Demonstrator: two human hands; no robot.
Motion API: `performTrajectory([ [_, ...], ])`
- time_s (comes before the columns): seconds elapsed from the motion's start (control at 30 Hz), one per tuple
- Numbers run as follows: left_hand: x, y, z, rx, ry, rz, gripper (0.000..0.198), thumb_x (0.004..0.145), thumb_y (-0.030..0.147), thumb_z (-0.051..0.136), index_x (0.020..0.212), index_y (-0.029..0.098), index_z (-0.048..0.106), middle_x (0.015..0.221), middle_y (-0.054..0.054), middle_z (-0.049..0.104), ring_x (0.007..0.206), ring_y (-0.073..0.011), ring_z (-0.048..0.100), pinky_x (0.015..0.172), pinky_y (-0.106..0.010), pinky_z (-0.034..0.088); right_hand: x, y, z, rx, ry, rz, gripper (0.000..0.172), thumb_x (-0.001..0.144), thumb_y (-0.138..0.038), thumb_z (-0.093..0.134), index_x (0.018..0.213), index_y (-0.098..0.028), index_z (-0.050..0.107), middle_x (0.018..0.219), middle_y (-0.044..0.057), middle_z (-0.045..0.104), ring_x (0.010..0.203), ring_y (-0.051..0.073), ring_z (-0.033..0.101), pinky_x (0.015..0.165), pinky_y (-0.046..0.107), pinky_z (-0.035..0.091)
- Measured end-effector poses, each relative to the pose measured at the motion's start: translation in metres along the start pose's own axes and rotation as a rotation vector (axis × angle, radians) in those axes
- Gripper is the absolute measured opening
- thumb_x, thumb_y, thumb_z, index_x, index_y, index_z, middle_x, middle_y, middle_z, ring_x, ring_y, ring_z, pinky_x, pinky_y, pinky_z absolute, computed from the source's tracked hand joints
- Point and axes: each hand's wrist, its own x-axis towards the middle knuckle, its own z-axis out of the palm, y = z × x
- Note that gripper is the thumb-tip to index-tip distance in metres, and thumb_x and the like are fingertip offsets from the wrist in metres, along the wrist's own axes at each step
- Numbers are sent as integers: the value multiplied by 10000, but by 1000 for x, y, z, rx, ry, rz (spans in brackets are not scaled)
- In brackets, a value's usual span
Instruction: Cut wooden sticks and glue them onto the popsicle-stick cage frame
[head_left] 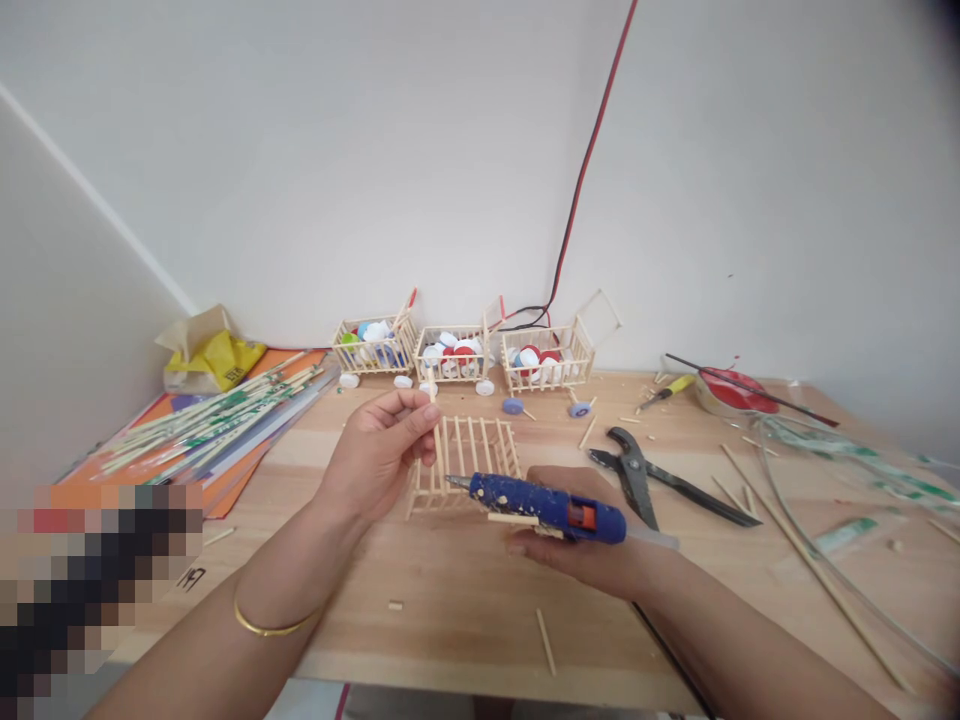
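In the head view, my right hand (577, 560) is wrapped round a blue hot glue gun (525, 500), whose metal nozzle points left. A short wooden stick (514, 518) shows along the gun's near side; I cannot tell whether my fingers hold it too. My left hand (386, 440) pinches a thin wooden stick (433, 385) upright between thumb and fingertips. Between my hands stands a small slatted frame (480, 440) of wooden sticks on the table. The nozzle is over its near left part; whether it touches is unclear. The gun partly hides the frame's near side.
Three small stick carts (375, 345) filled with bottle caps line the wall. Pliers (637, 470), a yellow-handled knife (667, 390) and a red dish (739, 390) lie right. Bundled sticks (225, 420) lie left, near a yellow packet (217, 360). Loose sticks (545, 640) are scattered about.
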Motion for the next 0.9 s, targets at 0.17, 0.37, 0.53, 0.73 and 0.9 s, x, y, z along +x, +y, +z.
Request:
performTrajectory([
  [0.17, 0, -1, 0, -10, -15, 0, 246, 638, 252, 818, 699, 126, 615, 530, 42, 572, 447, -43, 494, 416, -134, 428, -1, -3, 0, -14, 7, 16, 253, 756, -350, 678, 668, -178, 513, 621, -37, 507, 558, 88, 446, 507, 200, 319],
  [0.37, -1, 2, 1, -15, -16, -17, 261, 622, 262, 828, 693, 120, 620, 528, 40, 569, 447, -39, 486, 423, -132, 428, 1, 0, 0, -116, 28, -9, 338, 773, -394, 671, 625, -187, 449, 601, -48, 483, 553, 89, 449, 511, 200, 310],
  [0.53, -2, 6, 1, 10, 8, -18, 293, 587, 292, 845, 688, 126, 626, 519, 47, 548, 442, -39, 465, 399, -128, 374, 0, 17, -18, -425, 228, 109, 281, 777, -409, 653, 740, -204, 465, 685, -17, 521, 622, 148, 507, 565, 242, 343],
  [0.73, 1, 5, -4, 185, 48, 119, 227, 623, 294, 813, 723, 154, 664, 527, 57, 530, 441, -39, 420, 421, -150, 324, 3, 49, -34, -608, 192, 337, 224, 694, -290, 677, 828, -168, 547, 876, 90, 570, 772, 227, 583, 642, 291, 400],
  [0.9, -3, 9, -5, 499, 42, 287, 166, 652, 289, 784, 717, 169, 688, 617, 20, 609, 527, -83, 478, 503, -194, 365, -6, 42, -39, -607, 70, 329, 257, 685, -304, 683, 867, -145, 595, 930, 117, 585, 790, 240, 586, 677, 324, 432],
])
